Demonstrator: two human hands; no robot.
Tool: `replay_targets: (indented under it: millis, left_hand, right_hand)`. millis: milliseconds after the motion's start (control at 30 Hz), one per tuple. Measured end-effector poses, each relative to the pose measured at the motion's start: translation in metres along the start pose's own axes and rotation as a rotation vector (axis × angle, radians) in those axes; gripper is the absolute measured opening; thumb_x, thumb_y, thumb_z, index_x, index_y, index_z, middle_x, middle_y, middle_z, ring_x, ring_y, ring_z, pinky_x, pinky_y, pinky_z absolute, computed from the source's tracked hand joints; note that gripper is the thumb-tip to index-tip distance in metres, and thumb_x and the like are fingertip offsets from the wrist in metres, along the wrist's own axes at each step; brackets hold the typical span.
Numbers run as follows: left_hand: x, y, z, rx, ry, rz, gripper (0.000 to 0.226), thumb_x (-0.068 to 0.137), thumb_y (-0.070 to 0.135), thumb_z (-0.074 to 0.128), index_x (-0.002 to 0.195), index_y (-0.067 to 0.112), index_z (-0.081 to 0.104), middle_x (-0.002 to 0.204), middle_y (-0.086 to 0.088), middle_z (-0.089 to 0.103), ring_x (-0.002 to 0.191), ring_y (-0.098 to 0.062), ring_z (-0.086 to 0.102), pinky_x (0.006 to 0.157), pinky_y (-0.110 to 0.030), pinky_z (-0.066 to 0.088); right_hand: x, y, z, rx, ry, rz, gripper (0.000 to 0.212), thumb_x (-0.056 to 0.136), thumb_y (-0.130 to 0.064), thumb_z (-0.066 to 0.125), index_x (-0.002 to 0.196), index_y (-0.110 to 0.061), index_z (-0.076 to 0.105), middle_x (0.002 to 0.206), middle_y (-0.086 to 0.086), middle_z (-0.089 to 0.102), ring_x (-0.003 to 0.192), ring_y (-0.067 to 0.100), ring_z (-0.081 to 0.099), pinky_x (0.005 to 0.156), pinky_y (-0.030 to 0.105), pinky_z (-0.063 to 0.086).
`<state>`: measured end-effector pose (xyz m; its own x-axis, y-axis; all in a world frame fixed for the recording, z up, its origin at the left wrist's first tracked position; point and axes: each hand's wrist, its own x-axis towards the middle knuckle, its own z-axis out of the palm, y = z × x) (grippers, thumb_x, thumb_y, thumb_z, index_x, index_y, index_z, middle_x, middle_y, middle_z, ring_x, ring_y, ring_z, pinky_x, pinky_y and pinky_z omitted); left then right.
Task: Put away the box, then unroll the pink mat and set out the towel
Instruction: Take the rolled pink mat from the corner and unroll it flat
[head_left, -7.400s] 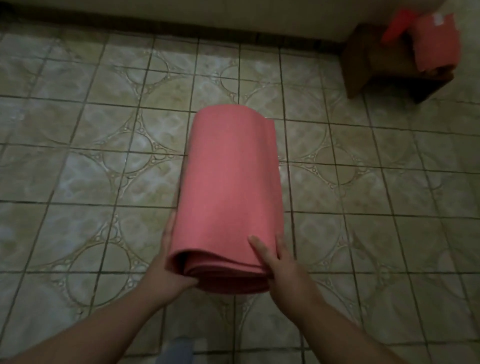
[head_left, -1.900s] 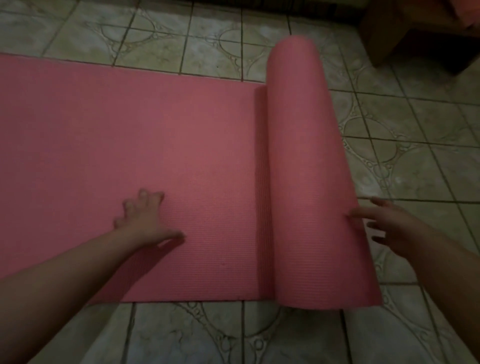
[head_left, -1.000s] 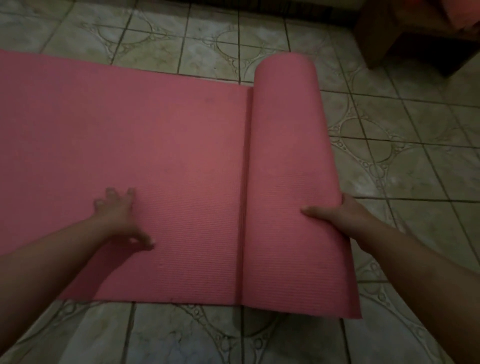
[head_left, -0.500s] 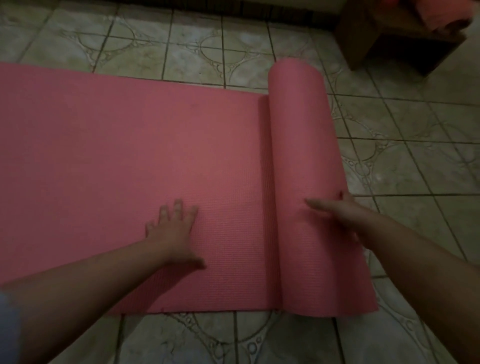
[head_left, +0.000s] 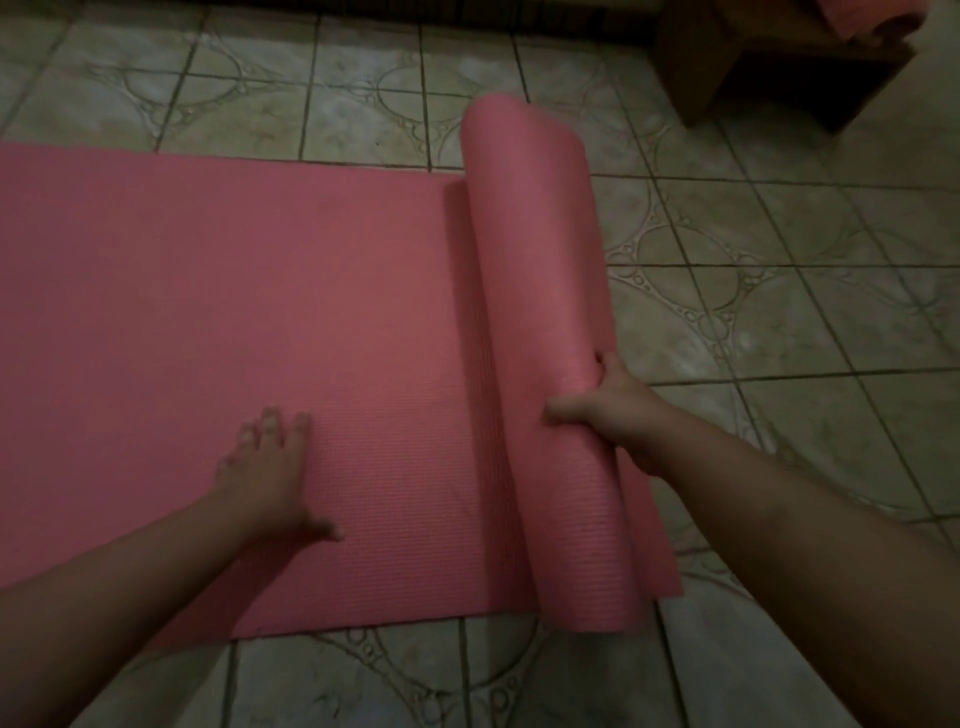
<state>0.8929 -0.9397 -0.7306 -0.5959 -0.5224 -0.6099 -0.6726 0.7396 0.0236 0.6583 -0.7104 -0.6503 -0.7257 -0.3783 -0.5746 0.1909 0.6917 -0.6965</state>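
The pink mat (head_left: 234, 322) lies half open on the floor (head_left: 779, 312). The left hand (head_left: 270, 467) presses it flat, fingers spread. The right hand (head_left: 608, 410) grips the roll (head_left: 535, 249); a slow, straight push should work best.

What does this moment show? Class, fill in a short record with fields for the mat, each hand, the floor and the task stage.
mat: pink mat, part flat, rolled part at its right
left hand: left hand flat on the unrolled part
right hand: right hand gripping the roll
floor: patterned tile floor
stage: unrolling unfinished
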Motion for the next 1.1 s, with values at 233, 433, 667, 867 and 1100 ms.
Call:
replay_targets:
  millis: [233, 433, 667, 867, 1100]
  left_hand:
    - [0.001, 0.014, -0.006, -0.073, -0.013, -0.044, 0.138, 0.054, 0.074, 0.069, 0.148, 0.012, -0.010, 0.155, -0.022, -0.016, 0.144, -0.040, -0.006, 0.117, -0.051, 0.014]
    - [0.002, 0.050, -0.005, -0.064, 0.062, 0.078, 0.113, 0.070, 0.072, 0.056, 0.150, 0.016, 0.001, 0.158, -0.017, -0.008, 0.145, -0.038, -0.003, 0.117, -0.049, 0.014]
    - [0.004, 0.102, 0.005, 0.022, -0.003, 0.231, 0.118, 0.064, 0.075, 0.059, 0.149, 0.024, -0.006, 0.158, -0.011, -0.016, 0.145, -0.036, -0.008, 0.115, -0.055, 0.013]
    - [0.005, 0.113, 0.011, 0.084, -0.023, 0.183, 0.131, 0.054, 0.078, 0.065, 0.147, 0.029, -0.014, 0.156, -0.013, -0.021, 0.143, -0.040, -0.009, 0.111, -0.061, 0.016]
    - [0.012, 0.113, 0.014, 0.097, -0.022, 0.170, 0.134, 0.053, 0.077, 0.065, 0.146, 0.029, -0.017, 0.155, -0.012, -0.024, 0.143, -0.040, -0.010, 0.110, -0.062, 0.018]
  right_hand:
    - [0.003, 0.033, -0.089, -0.043, 0.219, 0.084, 0.108, 0.053, -0.014, 0.087, 0.144, -0.019, 0.029, 0.128, 0.007, 0.052, 0.108, 0.027, 0.057, 0.088, 0.042, 0.051]
    - [0.004, 0.044, -0.082, -0.440, 0.528, 0.074, 0.104, 0.061, -0.059, 0.071, 0.145, -0.014, 0.029, 0.144, 0.022, 0.037, 0.133, 0.038, 0.036, 0.108, 0.048, 0.034]
    - [-0.008, 0.051, -0.023, -0.841, 0.307, 0.151, 0.145, 0.042, -0.077, 0.073, 0.144, -0.036, -0.022, 0.157, 0.019, -0.015, 0.145, 0.036, -0.005, 0.107, 0.064, 0.016]
    - [-0.005, 0.045, -0.029, -0.813, 0.339, 0.090, 0.131, 0.055, -0.053, 0.082, 0.143, -0.044, -0.015, 0.155, 0.021, 0.005, 0.142, 0.037, 0.013, 0.107, 0.058, 0.026]
    - [-0.006, 0.054, -0.073, -0.831, 0.550, 0.149, 0.107, 0.060, -0.053, 0.072, 0.146, -0.043, 0.009, 0.146, 0.018, 0.021, 0.136, 0.034, 0.023, 0.104, 0.052, 0.030]
